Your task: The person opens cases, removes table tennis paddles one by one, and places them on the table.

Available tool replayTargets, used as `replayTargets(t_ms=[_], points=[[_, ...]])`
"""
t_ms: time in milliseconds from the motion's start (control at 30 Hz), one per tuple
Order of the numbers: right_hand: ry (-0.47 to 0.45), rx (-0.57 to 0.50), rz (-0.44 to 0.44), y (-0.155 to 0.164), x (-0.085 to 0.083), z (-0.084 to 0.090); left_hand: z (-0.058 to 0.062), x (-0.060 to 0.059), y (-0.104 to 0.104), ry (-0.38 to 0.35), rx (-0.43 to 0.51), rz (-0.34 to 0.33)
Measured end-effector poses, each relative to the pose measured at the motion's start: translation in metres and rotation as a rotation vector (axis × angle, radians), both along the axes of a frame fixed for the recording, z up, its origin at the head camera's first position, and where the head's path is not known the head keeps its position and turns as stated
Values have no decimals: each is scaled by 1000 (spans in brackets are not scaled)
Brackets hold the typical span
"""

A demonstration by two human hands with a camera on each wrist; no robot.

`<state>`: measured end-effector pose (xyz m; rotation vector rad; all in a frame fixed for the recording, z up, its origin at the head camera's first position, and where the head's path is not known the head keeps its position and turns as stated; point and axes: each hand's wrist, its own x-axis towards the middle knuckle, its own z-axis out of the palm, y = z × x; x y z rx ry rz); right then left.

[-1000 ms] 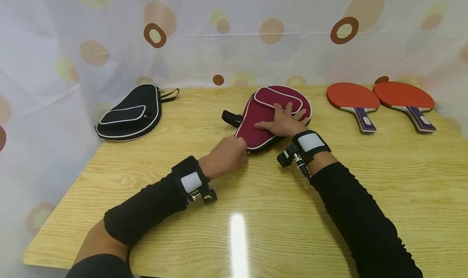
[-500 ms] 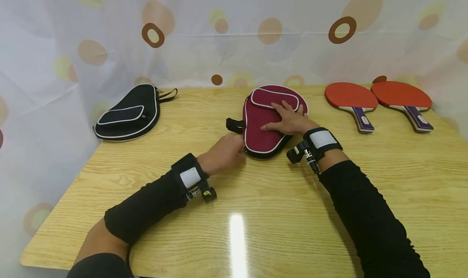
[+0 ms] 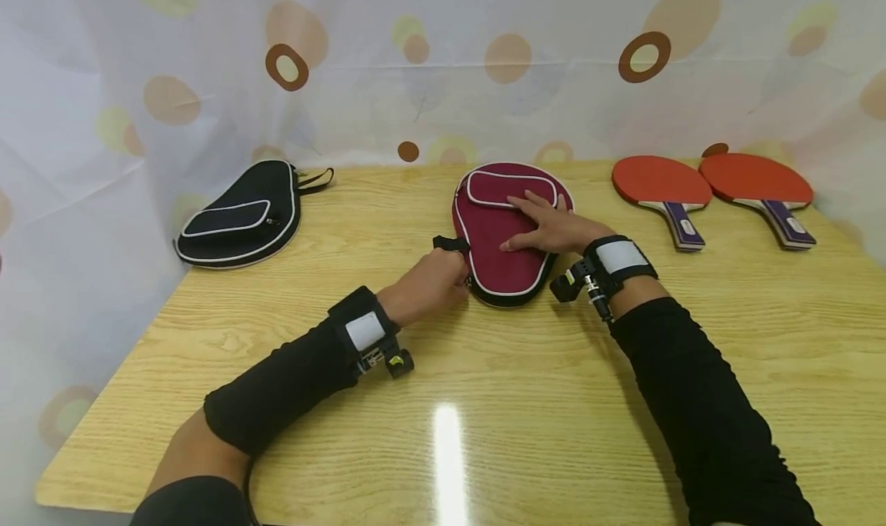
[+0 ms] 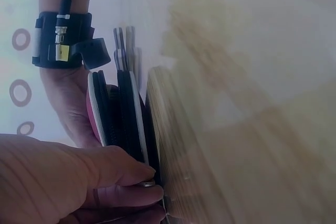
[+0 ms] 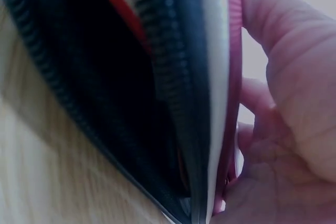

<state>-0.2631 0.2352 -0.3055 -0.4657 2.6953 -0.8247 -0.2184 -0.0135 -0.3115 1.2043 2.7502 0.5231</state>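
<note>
A maroon table tennis bat case (image 3: 498, 268) with white piping lies on the table, its narrow end towards me. Near that end, my left hand (image 3: 431, 281) pinches a small metal zipper pull (image 4: 147, 184) between thumb and finger at the case's left edge. My right hand (image 3: 554, 228) rests on top of the case with fingers spread, by the front pocket. Seen from the right wrist, the zipper teeth (image 5: 168, 40) stand apart along the side, and a strip of red shows inside the dark opening. A black wrist strap (image 3: 450, 243) sticks out beside my left fist.
A black bat case (image 3: 242, 214) with white piping lies at the table's left. Two red table tennis bats (image 3: 661, 181) with purple handles lie at the back right. A patterned curtain (image 3: 443, 72) hangs behind the wooden table (image 3: 554, 418).
The maroon case has turned counterclockwise, its narrow end swinging from lower left to face me. My right hand has shifted slightly right and down with it. My left hand stays at the case's edge.
</note>
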Motion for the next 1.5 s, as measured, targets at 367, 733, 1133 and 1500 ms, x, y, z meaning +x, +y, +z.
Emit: replayTargets(t_ms=[367,733,1133,1500], points=[[-18,-57,58,2,-10,-1,-2,1,0,90,-18,-71],[-48,-116,67,5,-14,0,2,2,0,122,-15,-146],[19,-76,59,3,-11,-3,0,1,0,81,-8,-128],[171,19,-163,-13,17,-1,-3,-1,-1,56,-21,-108]])
